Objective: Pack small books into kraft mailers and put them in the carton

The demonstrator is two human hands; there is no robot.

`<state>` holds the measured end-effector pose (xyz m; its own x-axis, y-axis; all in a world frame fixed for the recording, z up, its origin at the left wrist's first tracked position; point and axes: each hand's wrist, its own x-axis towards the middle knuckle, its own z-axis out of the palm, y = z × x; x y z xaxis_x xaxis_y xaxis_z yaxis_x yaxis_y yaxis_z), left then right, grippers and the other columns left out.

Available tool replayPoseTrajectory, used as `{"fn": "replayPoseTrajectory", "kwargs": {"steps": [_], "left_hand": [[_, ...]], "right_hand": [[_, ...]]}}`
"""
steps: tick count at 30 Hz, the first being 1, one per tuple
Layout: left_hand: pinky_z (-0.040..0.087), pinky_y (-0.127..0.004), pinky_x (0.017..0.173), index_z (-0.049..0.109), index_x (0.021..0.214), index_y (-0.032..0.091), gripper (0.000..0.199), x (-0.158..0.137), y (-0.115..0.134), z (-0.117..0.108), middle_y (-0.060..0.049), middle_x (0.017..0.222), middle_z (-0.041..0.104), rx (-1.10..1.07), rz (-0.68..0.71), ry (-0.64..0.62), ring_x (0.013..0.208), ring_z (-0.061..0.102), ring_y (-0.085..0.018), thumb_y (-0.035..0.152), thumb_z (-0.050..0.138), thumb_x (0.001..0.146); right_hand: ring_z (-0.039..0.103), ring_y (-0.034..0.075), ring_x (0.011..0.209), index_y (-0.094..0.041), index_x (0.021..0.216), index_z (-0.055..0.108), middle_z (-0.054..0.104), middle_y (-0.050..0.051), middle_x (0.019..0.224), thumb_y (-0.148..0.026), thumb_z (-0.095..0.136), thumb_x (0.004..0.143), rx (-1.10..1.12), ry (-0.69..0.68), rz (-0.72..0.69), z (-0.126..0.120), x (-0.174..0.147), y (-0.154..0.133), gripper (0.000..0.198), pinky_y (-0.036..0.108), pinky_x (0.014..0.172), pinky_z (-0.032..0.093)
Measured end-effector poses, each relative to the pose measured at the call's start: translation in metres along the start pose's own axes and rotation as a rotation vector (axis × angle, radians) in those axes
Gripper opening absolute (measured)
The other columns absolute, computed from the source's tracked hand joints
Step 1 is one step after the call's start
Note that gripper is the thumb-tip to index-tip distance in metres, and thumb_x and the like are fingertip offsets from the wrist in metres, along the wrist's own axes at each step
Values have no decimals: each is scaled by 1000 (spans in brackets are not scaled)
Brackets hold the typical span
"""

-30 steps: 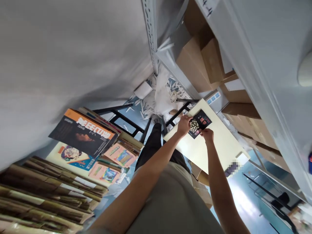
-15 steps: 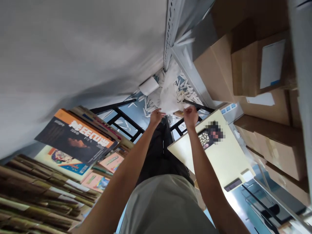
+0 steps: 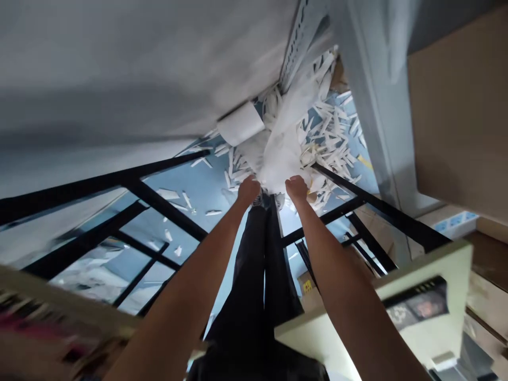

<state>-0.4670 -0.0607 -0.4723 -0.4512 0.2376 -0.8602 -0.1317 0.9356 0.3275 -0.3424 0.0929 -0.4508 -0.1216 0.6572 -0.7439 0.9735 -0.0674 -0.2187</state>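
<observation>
A large white, see-through plastic bag [image 3: 283, 145] hangs in front of my legs, low near the floor. My left hand [image 3: 249, 189] is closed on its near left edge. With fingers curled in, my right hand [image 3: 297, 188] grips the near right edge. Between the two fists the bag's edge is spread, and both arms reach down and forward. Many white paper strips [image 3: 331, 143] lie heaped around the bag, mostly to its right. A white box-like piece [image 3: 241, 124] rests just left of it, against the wall.
Black metal table frames [image 3: 166, 209] stand on both sides of my legs. A pale tabletop [image 3: 428, 301] is at lower right, a blurred table edge with books at lower left. Cardboard boxes [image 3: 460, 116] on a grey rack fill the right. Scraps are scattered on the blue floor [image 3: 202, 190].
I have leaned down and forward, so the floor and bag look closer. My hands have gone from loose, partly open fingers to closed fists on the bag's edge.
</observation>
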Motion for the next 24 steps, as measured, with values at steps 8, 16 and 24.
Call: {"fn": "replayPoseTrajectory", "kwargs": {"steps": [8, 16, 24], "left_hand": [[48, -40, 116, 63, 150, 10, 53, 103, 5, 46, -19, 145, 74, -19, -30, -39, 138, 68, -33, 32, 63, 102], [52, -39, 109, 60, 149, 7, 76, 162, -11, 104, -25, 140, 74, -246, -132, 1, 135, 69, -37, 36, 88, 84], [60, -38, 95, 77, 122, 18, 37, 116, -24, 134, -8, 93, 83, -522, -68, 81, 93, 80, -25, 25, 74, 85]], "right_hand": [[71, 31, 117, -18, 115, 68, 77, 15, 120, -28, 53, 94, -11, 52, -75, 67, 73, 24, 28, 48, 114, 52], [54, 42, 144, -9, 140, 60, 63, 29, 147, -34, 57, 95, -25, 175, -61, 99, 114, 56, 52, 62, 118, 46], [56, 48, 145, -6, 148, 56, 60, 33, 152, -38, 64, 92, -21, 161, 56, 74, 117, 66, 65, 67, 120, 44]]}}
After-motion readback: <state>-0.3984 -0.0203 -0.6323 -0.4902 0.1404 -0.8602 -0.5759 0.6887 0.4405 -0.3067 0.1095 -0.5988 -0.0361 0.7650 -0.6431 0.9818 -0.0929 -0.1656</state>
